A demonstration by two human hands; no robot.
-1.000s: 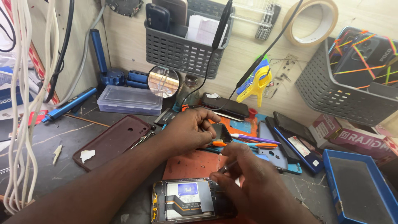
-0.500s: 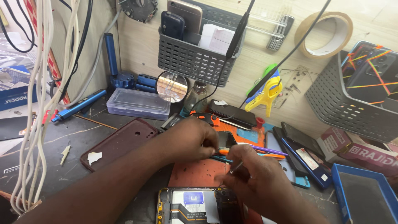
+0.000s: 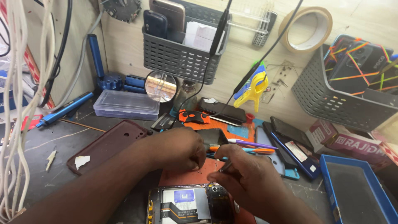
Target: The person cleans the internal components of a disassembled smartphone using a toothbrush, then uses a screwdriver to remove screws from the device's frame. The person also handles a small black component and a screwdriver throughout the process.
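opened phone [image 3: 188,205] at 6 o'clock; our left hand [image 3: 178,148] curled, fingertips pinched; our right hand [image 3: 244,178] pinching thin tool [image 3: 226,166] above it.

Both hands meet over an orange mat [image 3: 182,177] near the middle of the counter [image 3: 49,143]; the left hand [image 3: 176,148] pinches something tiny, and the right hand [image 3: 244,178] holds a thin metal tool [image 3: 226,166] in its grip. An opened phone [image 3: 186,205] lies just near of them. A maroon phone cover [image 3: 108,145] lies to the left.
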